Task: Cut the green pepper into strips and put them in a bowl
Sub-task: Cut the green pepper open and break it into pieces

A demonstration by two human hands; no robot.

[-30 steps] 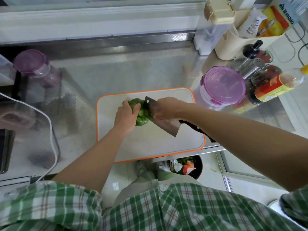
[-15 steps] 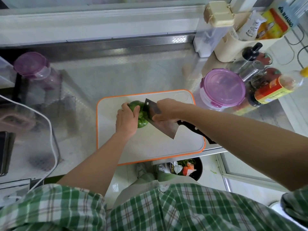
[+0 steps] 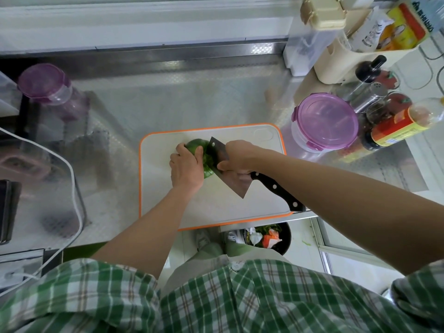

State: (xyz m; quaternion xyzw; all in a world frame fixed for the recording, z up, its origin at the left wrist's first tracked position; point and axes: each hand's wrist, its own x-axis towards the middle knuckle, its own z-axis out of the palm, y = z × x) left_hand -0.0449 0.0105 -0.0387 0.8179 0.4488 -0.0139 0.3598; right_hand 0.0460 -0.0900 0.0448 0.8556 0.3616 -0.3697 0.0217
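Both hands are busy over the cutting board (image 3: 216,210), a white one with an orange rim lying on the metal worktop (image 3: 168,97). The left hand (image 3: 186,169) is curled over the green pepper (image 3: 195,145) from the near side, fingers wrapped round it and thumb on top, pinning it to the far left part of the board. The right hand (image 3: 240,156) grips the cleaver (image 3: 236,186) up on the blade, thumb on the near face and fingers tucked beneath, while the black riveted handle (image 3: 276,192) juts out bare toward the board's near right corner. The blade stands tilted with its far end against the pepper's right side; from here I cannot tell how deep it has gone in. Just right of the board sits a clear tub with a purple lid (image 3: 324,118), bottles (image 3: 396,127) crowded beyond it. On the floor below the worktop edge there is a dark bin (image 3: 284,239) holding scraps.
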